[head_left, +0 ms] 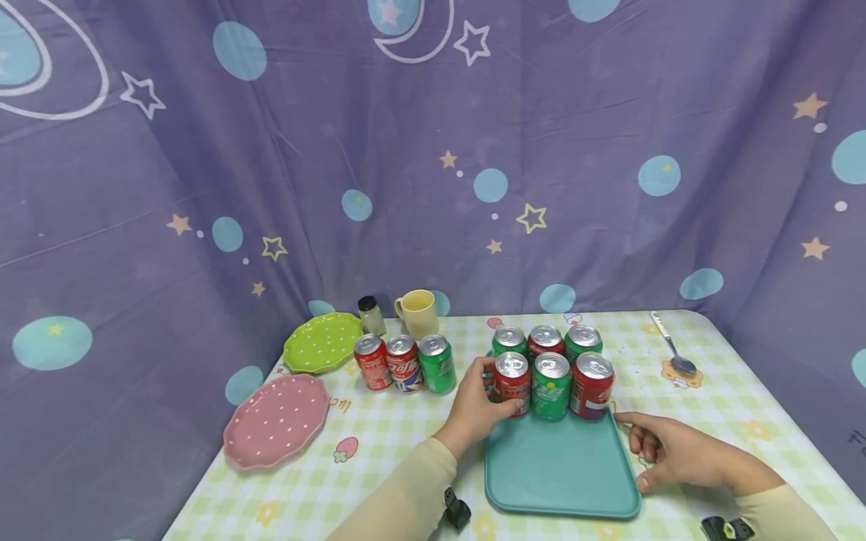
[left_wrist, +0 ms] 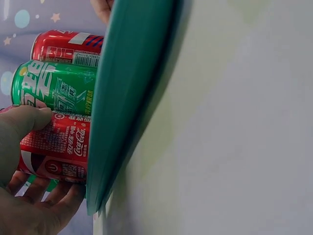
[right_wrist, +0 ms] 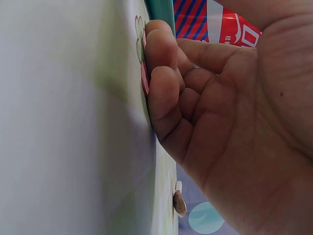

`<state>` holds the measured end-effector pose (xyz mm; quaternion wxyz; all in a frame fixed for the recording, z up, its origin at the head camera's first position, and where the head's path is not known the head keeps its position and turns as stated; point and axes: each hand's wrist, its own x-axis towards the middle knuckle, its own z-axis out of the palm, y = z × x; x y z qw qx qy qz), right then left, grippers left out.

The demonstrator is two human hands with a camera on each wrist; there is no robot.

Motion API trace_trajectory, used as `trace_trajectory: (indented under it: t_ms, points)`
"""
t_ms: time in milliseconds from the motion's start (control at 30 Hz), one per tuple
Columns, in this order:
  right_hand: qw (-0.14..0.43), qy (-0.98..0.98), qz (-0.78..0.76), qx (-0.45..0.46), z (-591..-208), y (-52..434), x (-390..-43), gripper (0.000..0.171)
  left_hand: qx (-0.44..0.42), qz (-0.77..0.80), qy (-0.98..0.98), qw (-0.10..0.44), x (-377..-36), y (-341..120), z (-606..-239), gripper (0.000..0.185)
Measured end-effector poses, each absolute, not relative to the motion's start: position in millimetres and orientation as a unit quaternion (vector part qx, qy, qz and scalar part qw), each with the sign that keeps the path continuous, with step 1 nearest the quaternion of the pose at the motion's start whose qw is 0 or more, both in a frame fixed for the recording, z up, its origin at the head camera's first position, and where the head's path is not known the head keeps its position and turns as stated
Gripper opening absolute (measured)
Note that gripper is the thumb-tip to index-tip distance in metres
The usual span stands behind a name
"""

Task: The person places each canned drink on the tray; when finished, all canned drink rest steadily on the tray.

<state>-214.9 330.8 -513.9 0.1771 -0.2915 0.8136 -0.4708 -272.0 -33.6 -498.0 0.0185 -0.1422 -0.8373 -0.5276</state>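
A teal tray [head_left: 561, 473] lies on the table with soda cans standing in two rows of three at its far end. My left hand [head_left: 479, 409] grips the front-left red Coca-Cola can [left_wrist: 56, 139], thumb on the near side and fingers round the left. Beside that can stand a green can [head_left: 551, 387] and another red can [head_left: 592, 387]; the back row is green, red, green, partly hidden. At the tray's right edge is my right hand [head_left: 683, 451], index fingertip and thumb at the rim, the other fingers loosely bent near the cloth.
Left of the tray stand two red cans [head_left: 404, 364] and a green can [head_left: 437, 366]. Behind them are a yellow mug [head_left: 419, 314] and a black-lidded jar [head_left: 370, 315]. A green plate [head_left: 321, 343] and pink plate [head_left: 276, 422] lie far left, a spoon [head_left: 682, 366] at right.
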Motion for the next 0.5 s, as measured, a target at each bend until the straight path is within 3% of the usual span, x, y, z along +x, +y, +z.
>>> trace_trajectory:
  t_ms: [300,500]
  points:
    - [0.176,0.813,-0.471,-0.294,-512,329,-213,0.103,-0.147,-0.504,-0.851,0.012,-270,-38,-494,0.078]
    - [0.176,0.812,-0.471,-0.295,-511,329,-213,0.103,-0.188,-0.504,-0.84,0.064,-266,-57,-472,0.083]
